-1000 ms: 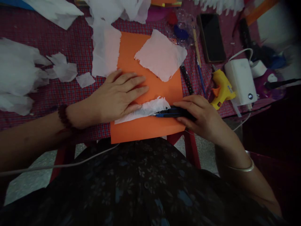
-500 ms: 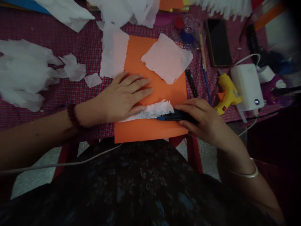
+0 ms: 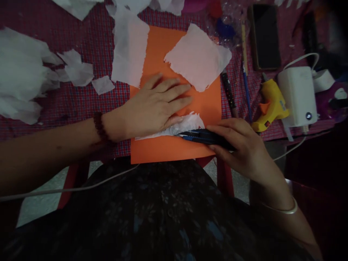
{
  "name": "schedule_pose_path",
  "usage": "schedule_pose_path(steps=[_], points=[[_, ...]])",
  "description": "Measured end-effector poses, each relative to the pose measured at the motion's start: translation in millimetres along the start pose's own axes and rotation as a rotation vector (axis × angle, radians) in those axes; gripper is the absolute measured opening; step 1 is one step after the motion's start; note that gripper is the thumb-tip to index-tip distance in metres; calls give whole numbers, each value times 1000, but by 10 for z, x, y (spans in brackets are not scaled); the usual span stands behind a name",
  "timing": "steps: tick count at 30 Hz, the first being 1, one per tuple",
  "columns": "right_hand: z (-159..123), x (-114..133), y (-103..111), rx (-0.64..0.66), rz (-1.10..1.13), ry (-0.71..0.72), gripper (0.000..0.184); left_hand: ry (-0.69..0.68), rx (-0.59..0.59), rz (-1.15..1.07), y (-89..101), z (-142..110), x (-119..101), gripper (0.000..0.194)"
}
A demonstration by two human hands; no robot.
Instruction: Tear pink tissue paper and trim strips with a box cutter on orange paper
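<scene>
1. White paper strip (image 3: 189, 121) is laid near the near edge of an orange sheet (image 3: 163, 152). The sheet is set at the near edge of the worktop (image 3: 89, 43).
2. Its right part is left bare, and its left part is covered by the left hand (image 3: 152, 107). The fingers of that hand are spread a little apart and laid flat, with the thumb on the strip.
3. A dark cutter (image 3: 202, 137) is gripped between the fingers and thumb of the right hand (image 3: 244, 145). Its tip is pointed left, along the strip's near side.
4. The left hand has been slid to the right over the sheet, so the strip seems to be pressed down closer to the tip.
5. A torn white square (image 3: 198, 58) is left over the sheet's far right corner. A long white piece (image 3: 130, 54) is laid across its left edge.
6. Near the right edge of the worktop, a yellow glue gun (image 3: 272, 105) is set by a white box (image 3: 297, 94).
7. It cannot be told whether the strip is folded or just crumpled, or how much has been cut. A white paper pile (image 3: 21, 69) is cut off at the left, and the far right is too dark to be made out.
</scene>
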State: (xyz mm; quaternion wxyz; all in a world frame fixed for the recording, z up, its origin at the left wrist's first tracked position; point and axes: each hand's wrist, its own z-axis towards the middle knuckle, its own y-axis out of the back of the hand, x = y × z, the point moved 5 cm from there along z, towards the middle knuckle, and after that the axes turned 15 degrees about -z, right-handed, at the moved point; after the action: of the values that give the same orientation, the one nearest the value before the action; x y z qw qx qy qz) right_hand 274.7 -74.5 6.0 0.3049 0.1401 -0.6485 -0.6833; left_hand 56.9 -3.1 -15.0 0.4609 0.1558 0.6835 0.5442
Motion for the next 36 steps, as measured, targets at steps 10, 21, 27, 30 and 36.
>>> schedule_pose_path(steps=[10, 21, 27, 30, 36], points=[[-360, 160, -8, -46, 9, -146, 56, -38, -48, 33, 16, -2, 0, 53], [-61, -5, 30, -17, 7, -42, 48, -26, -1, -31, 5, -2, 36, 71], [107, 22, 21, -21, 22, 42, 42, -17, 1, -73, 13, 0, 38, 73], [129, 27, 0, 0, 31, 18, 42, -16, -7, -67, 12, 2, 40, 72], [-92, 132, -22, -6, 43, -23, 52, -55, -39, 28, 7, -12, 15, 59]])
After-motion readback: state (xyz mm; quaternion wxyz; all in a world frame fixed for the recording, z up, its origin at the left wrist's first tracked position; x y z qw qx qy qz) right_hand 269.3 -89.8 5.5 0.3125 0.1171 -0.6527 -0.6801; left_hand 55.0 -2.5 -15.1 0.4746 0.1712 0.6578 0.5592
